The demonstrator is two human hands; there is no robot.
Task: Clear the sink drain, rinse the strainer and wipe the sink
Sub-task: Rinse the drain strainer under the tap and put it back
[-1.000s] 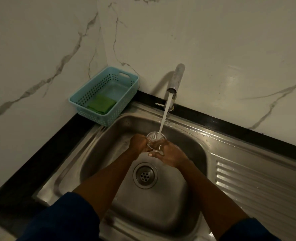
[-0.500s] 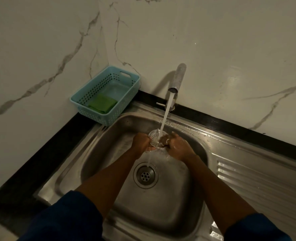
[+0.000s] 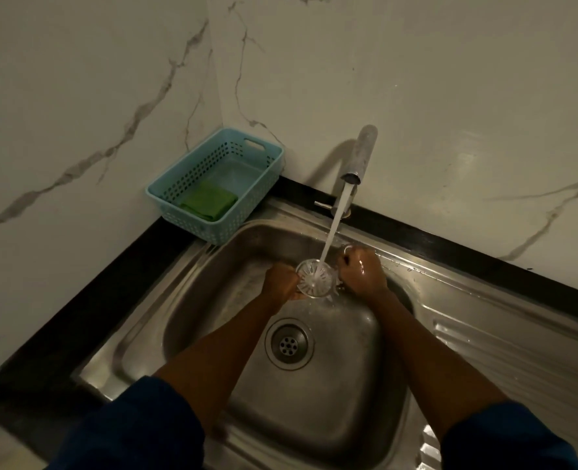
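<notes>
Over the far half of the stainless-steel sink basin (image 3: 209,300), the round sink strainer (image 3: 315,278), pale with radial slots, sits under the faucet (image 3: 362,154); the water stream (image 3: 335,223) strikes its upturned face. Left hand (image 3: 280,279): fingers curled, clamped on the strainer's left rim. Right hand (image 3: 362,271): wet, fingers curled on the right rim, with the contact itself partly hidden. The far basin wall stands close behind both hands. Room for movement lies toward the near side, above the drain (image 3: 289,343), a round recessed fitting with a perforated centre; both forearms cross the basin on either side of it. Right of the basin, the ribbed drainboard (image 3: 518,351) slopes off, spotted with water. At the far left, a pale blue perforated plastic basket (image 3: 192,179) stands in the corner of the veined marble walls on the black counter edge (image 3: 77,320), its near corner at the sink rim. A green scouring pad (image 3: 209,201) lies flat inside it.
</notes>
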